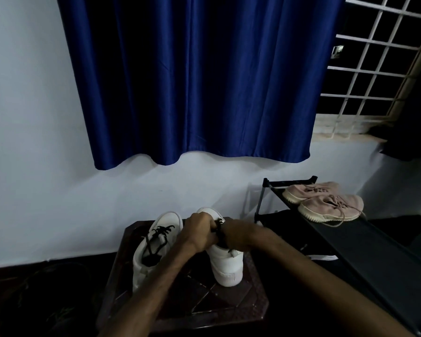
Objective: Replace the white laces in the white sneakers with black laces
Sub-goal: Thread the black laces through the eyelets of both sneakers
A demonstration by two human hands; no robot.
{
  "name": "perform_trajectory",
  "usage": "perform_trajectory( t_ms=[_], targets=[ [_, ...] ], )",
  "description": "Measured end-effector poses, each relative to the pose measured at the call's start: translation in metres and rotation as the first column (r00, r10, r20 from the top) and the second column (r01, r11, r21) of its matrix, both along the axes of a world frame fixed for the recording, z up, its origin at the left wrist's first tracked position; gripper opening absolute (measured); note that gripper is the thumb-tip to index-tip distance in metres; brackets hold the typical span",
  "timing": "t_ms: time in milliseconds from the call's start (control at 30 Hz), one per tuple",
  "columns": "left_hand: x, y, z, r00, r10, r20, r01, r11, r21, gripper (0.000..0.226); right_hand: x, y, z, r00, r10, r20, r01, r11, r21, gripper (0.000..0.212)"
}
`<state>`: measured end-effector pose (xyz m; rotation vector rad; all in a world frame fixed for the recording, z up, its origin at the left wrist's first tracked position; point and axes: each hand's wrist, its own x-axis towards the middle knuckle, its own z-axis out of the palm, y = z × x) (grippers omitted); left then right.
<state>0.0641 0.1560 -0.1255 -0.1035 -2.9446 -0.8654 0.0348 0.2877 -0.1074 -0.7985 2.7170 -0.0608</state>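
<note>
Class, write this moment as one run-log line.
left sneaker: black-laced | right sneaker: being laced | left hand: pinches black lace | right hand: grips black lace | surface: dark stool

Curtain [199, 81]: blue cloth, smooth, satin sheen.
Wall [34, 142]: matt paint.
Sneakers [225, 266]: white, smooth, leather-like, dull finish.
Laces [156, 235]: black woven cloth.
Pink shoes [326, 205]: soft matt fabric, ribbed pale soles.
Rack [350, 239]: black, matt shelf.
Grille [374, 69]: white-painted metal.
Surface [229, 302]: dark, polished, wood-like.

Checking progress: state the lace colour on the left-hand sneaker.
Black; the laces show best in the head view.
</note>
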Motion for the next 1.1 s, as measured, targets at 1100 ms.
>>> perform_trajectory(
  t_ms=[1100],
  targets=[
    [0.001,-0.007,-0.008,0.996,0.089,-0.014,-0.086,0.985,0.151,0.023,0.027,0.022,0.027,0.964,-0.144,-0.224,0.142,0.990,-0.023,0.030]
  ],
)
